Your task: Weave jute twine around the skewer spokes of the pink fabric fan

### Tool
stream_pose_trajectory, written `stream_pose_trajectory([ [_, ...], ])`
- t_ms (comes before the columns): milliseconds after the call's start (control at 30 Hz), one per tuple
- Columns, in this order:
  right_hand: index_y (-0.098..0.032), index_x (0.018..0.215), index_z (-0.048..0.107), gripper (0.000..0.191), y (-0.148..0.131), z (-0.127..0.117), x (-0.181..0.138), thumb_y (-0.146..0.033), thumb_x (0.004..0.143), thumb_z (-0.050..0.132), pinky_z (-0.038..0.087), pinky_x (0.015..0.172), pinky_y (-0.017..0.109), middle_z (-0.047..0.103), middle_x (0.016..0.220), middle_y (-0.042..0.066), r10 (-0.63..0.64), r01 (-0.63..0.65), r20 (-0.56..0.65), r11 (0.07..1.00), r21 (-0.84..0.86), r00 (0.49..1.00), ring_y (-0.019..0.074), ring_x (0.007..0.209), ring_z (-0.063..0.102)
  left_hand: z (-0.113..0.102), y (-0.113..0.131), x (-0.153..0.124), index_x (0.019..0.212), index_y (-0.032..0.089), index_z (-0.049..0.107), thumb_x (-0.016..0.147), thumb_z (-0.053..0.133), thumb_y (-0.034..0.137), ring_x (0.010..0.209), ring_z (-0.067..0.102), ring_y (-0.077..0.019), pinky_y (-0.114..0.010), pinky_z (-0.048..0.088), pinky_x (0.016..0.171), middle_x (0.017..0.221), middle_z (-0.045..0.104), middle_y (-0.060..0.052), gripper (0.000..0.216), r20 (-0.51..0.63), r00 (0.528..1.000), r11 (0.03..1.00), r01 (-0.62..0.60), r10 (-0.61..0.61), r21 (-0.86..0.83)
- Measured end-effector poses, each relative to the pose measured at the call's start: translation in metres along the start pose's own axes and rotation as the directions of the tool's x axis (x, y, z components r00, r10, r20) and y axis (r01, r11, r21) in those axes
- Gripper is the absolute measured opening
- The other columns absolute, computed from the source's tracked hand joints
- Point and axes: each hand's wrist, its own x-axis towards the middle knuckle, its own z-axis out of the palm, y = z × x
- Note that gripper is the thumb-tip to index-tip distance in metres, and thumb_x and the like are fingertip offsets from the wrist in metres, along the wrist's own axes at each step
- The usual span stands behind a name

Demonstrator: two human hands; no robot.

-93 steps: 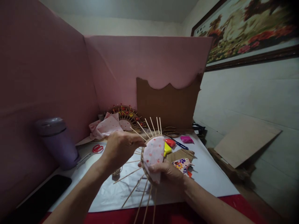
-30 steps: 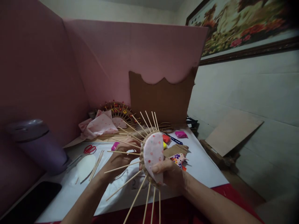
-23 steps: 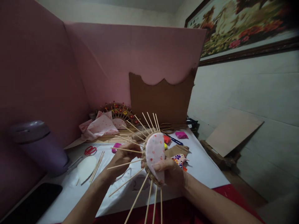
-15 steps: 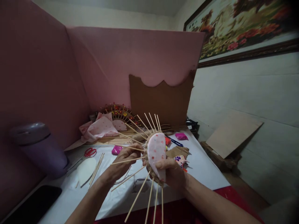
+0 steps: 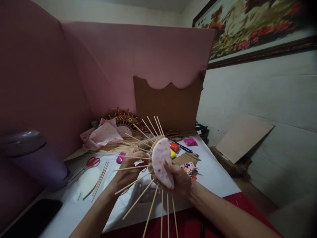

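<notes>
A half-round piece [image 5: 161, 162] covered in pale pink dotted fabric is held up over the table, its flat side to the right. Thin wooden sticks [image 5: 141, 197] fan out from its curved edge, where brown twine [image 5: 150, 155] is wound round their bases. My right hand [image 5: 180, 177] grips the flat side, thumb on the fabric and fingers hidden behind. At the curved edge, my left hand [image 5: 131, 167] is closed among the sticks, apparently pinching the twine; its fingertips are partly hidden. A loose strand hangs below that hand.
Red-handled scissors [image 5: 93, 161], a white oval piece [image 5: 89, 180] and loose sticks [image 5: 100, 181] lie left. Behind are bundled pink fabric [image 5: 105, 134] and a decorated fan-shaped piece [image 5: 126, 118]. A blue cutter [image 5: 184, 147] and coloured packets [image 5: 190, 142] lie right. A purple bottle [image 5: 37, 162] stands far left.
The half-round piece has turned slightly, its top tipping left, and shifted a little left with both hands. The whole view has also shifted slightly.
</notes>
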Motion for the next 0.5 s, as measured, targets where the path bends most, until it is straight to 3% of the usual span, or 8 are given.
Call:
stream_pose_trajectory([
  [133,-0.009,0.087,0.062,0.032,-0.0009,-0.0006,0.0002,-0.024,0.06,0.07,0.044,0.066,0.024,0.065,0.068,0.003,0.033,-0.033,-0.018,0.999,0.011,0.999,0.0117,0.063,0.059,0.0025,0.0028,0.0001,0.063,0.014,0.065,0.063,0.071,0.024,0.062,0.054,-0.0154,-0.026,0.043,0.059,0.064,0.06,-0.003,0.011,-0.021,0.997,0.986,0.071,-0.075,-0.151],
  [267,-0.01,0.082,0.062,0.028,-0.0039,-0.0003,0.0,-0.013,0.055,0.067,0.044,0.058,0.021,0.065,0.067,0.002,0.044,-0.044,-0.029,0.999,-0.013,0.999,0.0106,0.059,0.059,0.0052,0.0036,0.0008,0.062,0.014,0.061,0.062,0.07,0.022,0.04,0.04,-0.0065,-0.02,0.032,0.041,0.046,0.05,0.005,0.012,0.008,0.99,0.954,0.137,-0.14,-0.265],
  [400,-0.01,0.071,0.061,0.015,-0.0059,-0.0023,0.0007,-0.018,0.058,0.064,0.04,0.046,0.021,0.06,0.053,0.001,0.052,-0.052,0.016,0.998,-0.039,0.998,0.0086,0.044,0.051,0.0032,0.0041,0.0,0.069,0.015,0.063,0.062,0.067,0.017,0.051,0.05,-0.0091,-0.02,0.036,0.048,0.058,0.059,0.002,0.008,-0.015,0.984,0.955,0.166,-0.175,-0.245],
  [500,-0.008,0.073,0.061,0.018,-0.0069,-0.0015,0.0004,-0.019,0.059,0.063,0.04,0.044,0.021,0.06,0.051,0.003,0.057,-0.057,-0.005,0.998,-0.025,0.998,0.0091,0.042,0.05,-0.0006,0.0039,-0.0007,0.077,0.015,0.067,0.063,0.066,0.017,0.063,0.054,-0.012,-0.022,0.04,0.057,0.068,0.064,-0.001,0.014,0.011,0.98,0.956,0.194,-0.196,-0.221],
])
